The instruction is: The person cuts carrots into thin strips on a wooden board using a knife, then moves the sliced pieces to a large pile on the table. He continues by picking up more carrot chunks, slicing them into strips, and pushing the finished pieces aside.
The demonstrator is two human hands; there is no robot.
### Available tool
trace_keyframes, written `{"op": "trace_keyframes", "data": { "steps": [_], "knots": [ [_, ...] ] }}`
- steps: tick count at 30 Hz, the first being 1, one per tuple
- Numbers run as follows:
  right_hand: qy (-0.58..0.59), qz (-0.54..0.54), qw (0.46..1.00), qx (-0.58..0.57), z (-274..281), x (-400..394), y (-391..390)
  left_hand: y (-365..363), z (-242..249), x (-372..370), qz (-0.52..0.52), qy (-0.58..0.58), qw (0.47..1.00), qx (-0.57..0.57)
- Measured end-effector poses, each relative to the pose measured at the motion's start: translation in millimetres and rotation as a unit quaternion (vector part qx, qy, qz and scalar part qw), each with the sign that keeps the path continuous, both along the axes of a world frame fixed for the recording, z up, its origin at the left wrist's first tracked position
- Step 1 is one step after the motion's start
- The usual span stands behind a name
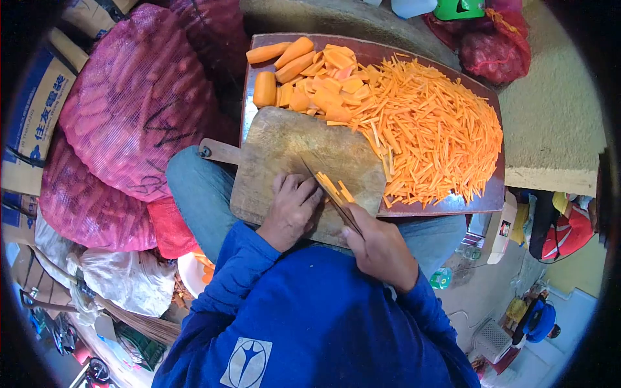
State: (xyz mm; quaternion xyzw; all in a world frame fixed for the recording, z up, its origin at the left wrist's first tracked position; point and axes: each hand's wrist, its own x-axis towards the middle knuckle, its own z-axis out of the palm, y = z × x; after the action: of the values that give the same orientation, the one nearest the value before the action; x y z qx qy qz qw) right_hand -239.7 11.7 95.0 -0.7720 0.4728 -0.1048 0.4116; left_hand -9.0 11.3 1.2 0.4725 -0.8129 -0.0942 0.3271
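Observation:
A worn wooden cutting board (278,145) lies across my lap and the near edge of a dark red table. My right hand (381,249) is wrapped round the handle of a knife (328,192), whose blade slants up and left over the board. A few carrot sticks (337,187) lie just right of the blade. My left hand (294,205) rests on the board left of the blade, fingers bent and pressed together; anything beneath them is hidden. Beyond the board are carrot slices (330,94) and whole peeled carrots (295,53). Carrot sticks form a large heap (433,129) at the right.
Big pink mesh sacks (139,97) of carrots stand at the left. A white bowl (191,275) with orange pieces sits low beside my left arm. The dark red table (485,205) meets a concrete ledge (550,129). A red net bag (495,55) lies behind it.

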Motion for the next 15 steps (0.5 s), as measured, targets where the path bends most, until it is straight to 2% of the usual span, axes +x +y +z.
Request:
{"op": "trace_keyframes", "data": {
  "steps": [4, 7, 12, 15],
  "knots": [
    [0.025, -0.013, 1.000, -0.009, -10, 9, 1, 0, -6, 2, -0.019, 0.016, 1.000, 0.013],
    [-0.020, -0.006, 1.000, 0.008, -15, 16, -14, 2, -5, 3, -0.010, 0.005, 1.000, 0.021],
    [-0.019, 0.003, 0.999, -0.029, 4, 3, 1, 5, -3, 1, 0.023, 0.001, 1.000, 0.015],
    [-0.002, -0.005, 0.999, -0.048, -12, 12, 3, 6, -4, 3, 0.015, 0.011, 0.999, 0.027]
  ]
}}
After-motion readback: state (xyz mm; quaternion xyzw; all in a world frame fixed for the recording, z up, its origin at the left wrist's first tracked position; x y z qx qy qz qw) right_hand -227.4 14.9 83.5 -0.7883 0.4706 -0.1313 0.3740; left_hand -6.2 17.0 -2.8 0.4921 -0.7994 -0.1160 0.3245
